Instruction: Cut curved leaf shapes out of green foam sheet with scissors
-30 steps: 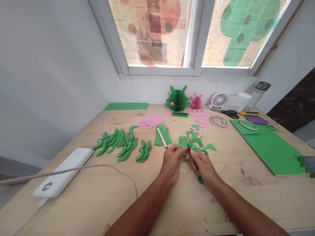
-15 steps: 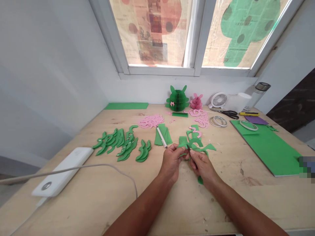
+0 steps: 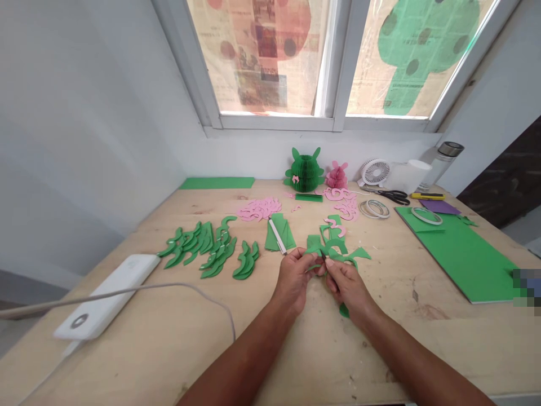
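Pinched in my left hand (image 3: 296,277) is a piece of green paper (image 3: 313,249), held just above the table. My right hand (image 3: 345,280) is closed around a dark pointed tool (image 3: 323,255), its tip at the paper; the rest is hidden in my fingers. Both hands are close together, almost touching. Curved green offcuts (image 3: 336,246) lie just beyond them, with pink curved pieces (image 3: 336,226) on top. Another bit of green (image 3: 344,310) shows below my right hand. Left of my hands, a white pen (image 3: 277,235) rests on green paper sheets (image 3: 288,237).
Stacks of wavy green cutouts (image 3: 217,254) lie to the left, near a white power bank (image 3: 107,296) and its cable (image 3: 177,284). Pink cutouts (image 3: 260,208), a green paper figure (image 3: 305,172), black-handled scissors (image 3: 395,196) and tape rolls (image 3: 375,208) stand farther back. Green board (image 3: 469,262) lies right.
Both hands stay in nearly the same place. The dark tip and the green paper between my fingers have shifted very slightly to the left.
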`<state>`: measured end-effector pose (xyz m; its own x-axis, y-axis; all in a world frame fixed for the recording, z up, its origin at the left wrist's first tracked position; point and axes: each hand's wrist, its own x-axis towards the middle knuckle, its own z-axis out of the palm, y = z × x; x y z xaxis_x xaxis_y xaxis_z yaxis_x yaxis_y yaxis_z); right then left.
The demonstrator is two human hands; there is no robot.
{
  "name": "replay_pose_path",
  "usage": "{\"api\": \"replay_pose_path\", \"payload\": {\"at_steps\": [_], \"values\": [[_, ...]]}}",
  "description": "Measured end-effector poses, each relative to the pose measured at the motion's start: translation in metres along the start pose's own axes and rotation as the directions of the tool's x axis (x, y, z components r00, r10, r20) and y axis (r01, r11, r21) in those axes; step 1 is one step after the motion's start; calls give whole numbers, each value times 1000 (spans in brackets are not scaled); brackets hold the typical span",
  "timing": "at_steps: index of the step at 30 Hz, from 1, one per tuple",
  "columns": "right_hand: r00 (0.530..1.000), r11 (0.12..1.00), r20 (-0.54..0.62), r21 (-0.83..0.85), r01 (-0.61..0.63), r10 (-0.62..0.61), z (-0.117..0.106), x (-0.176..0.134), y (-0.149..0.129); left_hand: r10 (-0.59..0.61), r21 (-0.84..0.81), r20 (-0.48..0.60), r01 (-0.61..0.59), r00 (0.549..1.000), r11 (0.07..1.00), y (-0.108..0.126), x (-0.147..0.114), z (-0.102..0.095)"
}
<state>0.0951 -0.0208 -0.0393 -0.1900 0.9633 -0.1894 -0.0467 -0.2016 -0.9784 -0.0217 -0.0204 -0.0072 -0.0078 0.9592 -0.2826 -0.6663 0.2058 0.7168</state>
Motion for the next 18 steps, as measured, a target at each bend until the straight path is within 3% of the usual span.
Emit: {"api": "replay_pose_path", "payload": {"at_steps": [18], "values": [[999, 1000, -23, 1, -27, 27, 2, -2, -4, -25, 15, -9, 25, 1000, 1000, 0, 1, -1]]}}
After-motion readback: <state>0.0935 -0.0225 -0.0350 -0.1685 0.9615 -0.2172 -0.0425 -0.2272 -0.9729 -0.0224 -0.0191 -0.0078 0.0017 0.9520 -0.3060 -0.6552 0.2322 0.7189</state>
